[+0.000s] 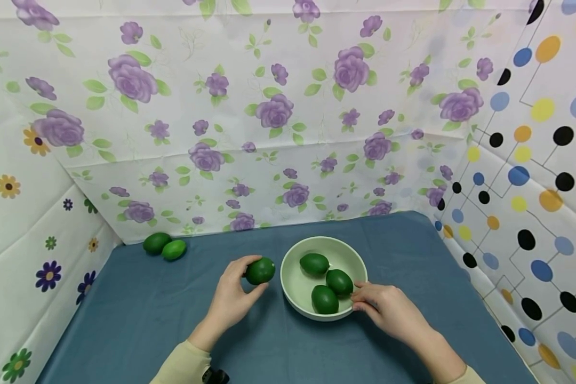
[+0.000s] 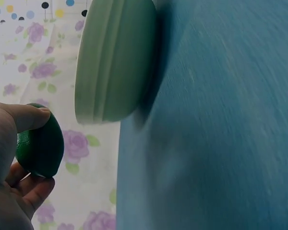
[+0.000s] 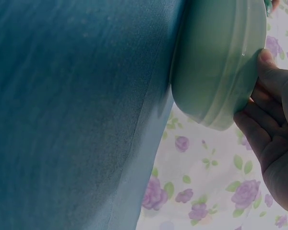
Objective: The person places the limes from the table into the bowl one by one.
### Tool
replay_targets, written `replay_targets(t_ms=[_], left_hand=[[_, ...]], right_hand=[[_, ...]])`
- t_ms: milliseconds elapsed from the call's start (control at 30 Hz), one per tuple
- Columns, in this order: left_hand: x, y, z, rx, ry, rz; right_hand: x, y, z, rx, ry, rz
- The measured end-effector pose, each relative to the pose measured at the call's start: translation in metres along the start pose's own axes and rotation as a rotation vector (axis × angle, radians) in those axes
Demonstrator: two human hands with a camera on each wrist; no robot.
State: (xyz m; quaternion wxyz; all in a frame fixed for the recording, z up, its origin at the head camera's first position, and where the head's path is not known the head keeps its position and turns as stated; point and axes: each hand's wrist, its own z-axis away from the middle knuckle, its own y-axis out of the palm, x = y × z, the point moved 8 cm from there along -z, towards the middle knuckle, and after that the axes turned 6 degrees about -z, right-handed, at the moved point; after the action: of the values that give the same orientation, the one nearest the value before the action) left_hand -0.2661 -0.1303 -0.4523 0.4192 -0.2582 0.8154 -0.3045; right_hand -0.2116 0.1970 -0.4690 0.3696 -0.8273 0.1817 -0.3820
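Note:
My left hand (image 1: 232, 292) holds a dark green lime (image 1: 261, 271) between thumb and fingers, just left of the bowl and above the cloth. The left wrist view shows the same lime (image 2: 42, 143) with the thumb across one side and fingertips at its lower end. A pale green bowl (image 1: 297, 305) stands on the cloth with three dark limes (image 1: 325, 300) in it. At the bowl's right side, my right hand (image 1: 389, 309) grips the rim. In the right wrist view its thumb and fingers touch the bowl's wall (image 3: 216, 62).
A dark lime (image 1: 156, 243) and a lighter green lime (image 1: 174, 249) lie together at the back left of the blue cloth (image 1: 163, 304). Behind hangs a floral curtain (image 1: 249, 181). Patterned sheets flank the table, a dotted one (image 1: 504, 234) on the right.

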Motion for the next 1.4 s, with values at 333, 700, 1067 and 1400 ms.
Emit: replay_targets(t_ms=[333,700,1067,1400], left_hand=[[-0.029,0.015,-0.005,0.063,0.111,0.051],[-0.051,0.043,-0.023,0.203,0.180,0.032],[-0.060,0.056,-0.032,0.295,0.197,-0.046],[-0.061,0.062,-0.033,0.305,0.238,-0.099]], right_hand=[[0.002,0.003,0.002,0.021,0.004,-0.017],[-0.001,0.001,0.000,0.020,0.017,-0.009],[-0.002,0.001,-0.002,0.025,0.017,-0.008],[-0.002,0.001,-0.001,0.005,0.000,0.001]])
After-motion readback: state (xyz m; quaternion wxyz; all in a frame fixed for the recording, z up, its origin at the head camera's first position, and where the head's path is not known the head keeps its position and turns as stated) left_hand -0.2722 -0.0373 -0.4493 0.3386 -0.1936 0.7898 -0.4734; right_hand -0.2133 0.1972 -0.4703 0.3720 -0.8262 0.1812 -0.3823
